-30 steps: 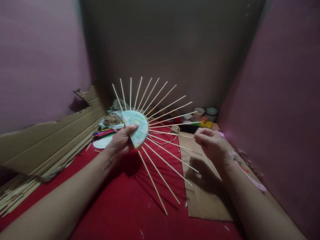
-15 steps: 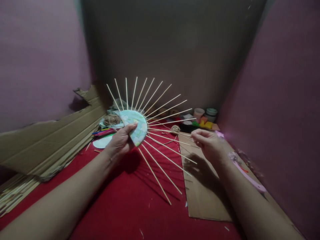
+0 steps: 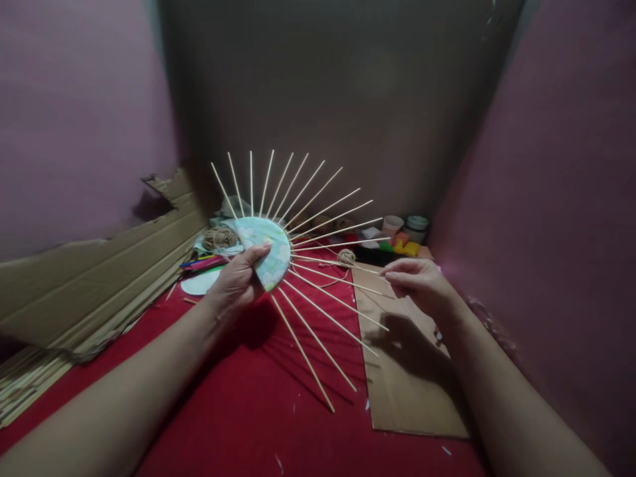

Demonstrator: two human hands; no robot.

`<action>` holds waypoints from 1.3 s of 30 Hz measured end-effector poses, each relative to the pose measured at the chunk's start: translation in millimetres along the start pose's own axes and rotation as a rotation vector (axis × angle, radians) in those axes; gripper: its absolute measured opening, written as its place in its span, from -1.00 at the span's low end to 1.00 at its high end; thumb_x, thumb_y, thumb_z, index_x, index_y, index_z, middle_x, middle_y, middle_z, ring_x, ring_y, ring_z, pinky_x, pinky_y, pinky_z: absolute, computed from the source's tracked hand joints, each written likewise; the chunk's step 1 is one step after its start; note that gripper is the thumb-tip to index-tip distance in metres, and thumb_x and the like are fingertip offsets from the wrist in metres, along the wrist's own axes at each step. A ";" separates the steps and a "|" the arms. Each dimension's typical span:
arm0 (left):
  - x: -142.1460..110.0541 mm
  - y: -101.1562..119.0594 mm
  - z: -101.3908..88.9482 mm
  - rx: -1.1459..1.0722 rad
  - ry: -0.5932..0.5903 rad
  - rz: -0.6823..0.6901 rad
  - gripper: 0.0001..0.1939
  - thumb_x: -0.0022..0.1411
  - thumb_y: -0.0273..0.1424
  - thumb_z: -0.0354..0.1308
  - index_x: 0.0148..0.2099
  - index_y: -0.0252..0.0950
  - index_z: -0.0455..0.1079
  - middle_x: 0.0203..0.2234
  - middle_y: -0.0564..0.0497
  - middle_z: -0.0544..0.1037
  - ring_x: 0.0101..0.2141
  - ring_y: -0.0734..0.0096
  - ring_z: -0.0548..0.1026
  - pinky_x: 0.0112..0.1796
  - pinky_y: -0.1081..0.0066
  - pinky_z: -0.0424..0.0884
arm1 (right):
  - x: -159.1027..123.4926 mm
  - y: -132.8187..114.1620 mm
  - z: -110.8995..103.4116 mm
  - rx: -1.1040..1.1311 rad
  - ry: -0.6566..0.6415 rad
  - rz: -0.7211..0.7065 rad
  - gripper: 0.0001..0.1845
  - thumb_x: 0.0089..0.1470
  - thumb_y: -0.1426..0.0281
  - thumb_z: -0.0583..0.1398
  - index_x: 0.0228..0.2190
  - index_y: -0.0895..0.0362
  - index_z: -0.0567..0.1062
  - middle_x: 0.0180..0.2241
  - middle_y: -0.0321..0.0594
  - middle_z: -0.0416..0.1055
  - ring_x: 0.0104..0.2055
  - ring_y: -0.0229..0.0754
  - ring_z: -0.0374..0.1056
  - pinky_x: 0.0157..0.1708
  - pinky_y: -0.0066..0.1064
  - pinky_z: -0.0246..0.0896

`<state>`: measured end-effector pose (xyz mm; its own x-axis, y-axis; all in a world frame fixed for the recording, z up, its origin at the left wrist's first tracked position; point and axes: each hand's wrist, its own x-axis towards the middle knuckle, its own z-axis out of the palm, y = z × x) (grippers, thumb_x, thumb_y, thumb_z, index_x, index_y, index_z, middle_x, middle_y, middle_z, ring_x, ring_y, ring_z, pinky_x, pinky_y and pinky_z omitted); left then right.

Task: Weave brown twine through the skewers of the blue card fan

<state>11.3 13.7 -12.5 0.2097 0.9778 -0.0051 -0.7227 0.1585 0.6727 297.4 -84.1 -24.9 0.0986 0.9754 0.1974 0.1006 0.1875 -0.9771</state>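
My left hand grips a half-disc covered in pale blue floral fabric, thumb on its face and fingers behind. Many thin wooden sticks fan out from its curved edge. At the right, my right hand has thumb and fingers closed at the outer end of one stick; whether a strand of twine is also between them I cannot tell. A small ball of twine lies behind the sticks, and a loose strand loops from it towards the half-disc.
A cardboard sheet lies on the red cloth under my right hand. Folded cardboard leans at the left wall. A larger twine bundle, a white oval piece and small tubs stand or lie farther back.
My right hand has shifted slightly right and down, its fingers a little straighter. The half-disc with its sticks has barely moved in my left hand. The view has shifted slightly.
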 end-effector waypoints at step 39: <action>-42.7 -27.1 18.5 -0.132 -0.033 -0.286 -0.76 0.12 -0.68 0.05 -0.17 -0.39 0.39 -0.43 -0.07 0.58 -0.44 0.38 0.56 -0.29 0.39 0.51 | -25.3 -12.1 110.9 0.644 -0.039 0.131 -0.78 -0.19 0.34 0.36 -0.46 0.20 0.51 -0.64 -0.38 0.30 -0.67 -0.47 0.12 -0.71 -0.63 -0.01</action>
<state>34.2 -34.8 -16.8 0.4366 0.8863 -0.1542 -0.7103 0.4448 0.5456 183.9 -98.1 -26.9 0.0327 0.9961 0.0821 -0.5239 0.0871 -0.8473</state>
